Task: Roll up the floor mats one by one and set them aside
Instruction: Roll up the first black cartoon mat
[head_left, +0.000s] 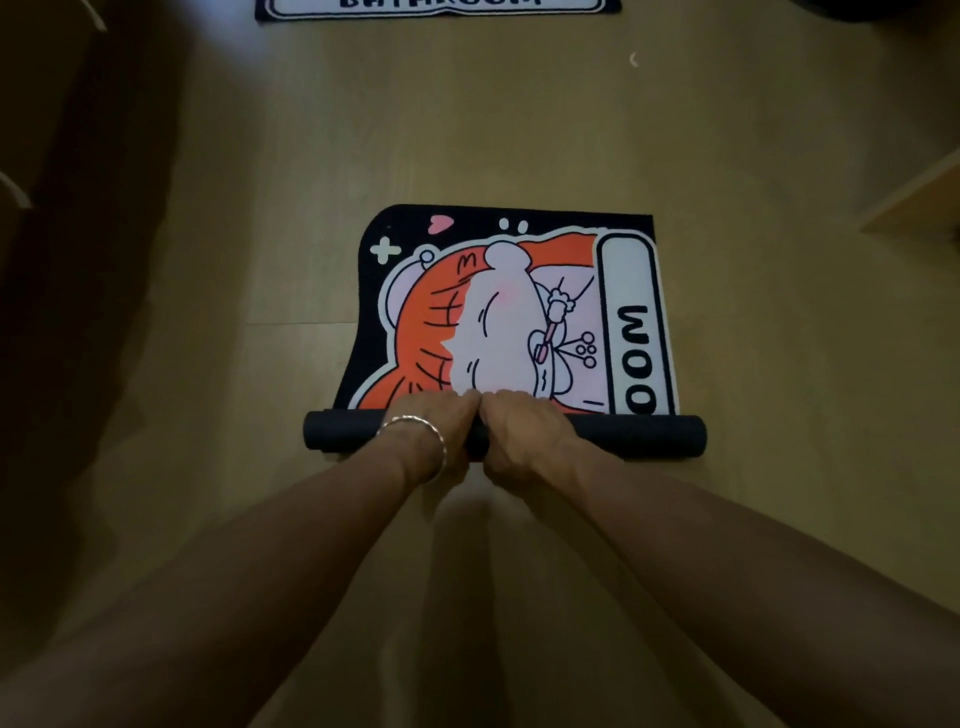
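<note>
The black floor mat with an orange-and-white cartoon print (509, 312) lies on the pale wooden floor (727, 156), its near end wound into a dark roll (649, 439). At the roll's middle the left hand (439, 423) and right hand (522, 428) sit side by side, fingers (457, 399) curled over it, grasping it. Well beyond the mat's far edge lies a second dark mat with white lettering (436, 8)

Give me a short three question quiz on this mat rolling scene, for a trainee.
1. True or false: the left hand and right hand both grip the rolled end of the cartoon mat near its middle.
2. Which wrist bears the bracelet? A left, B right, C neither.
3. Fill in: the second mat farther off lies ___.
Key: 1 true; 2 A; 3 flat.
</note>
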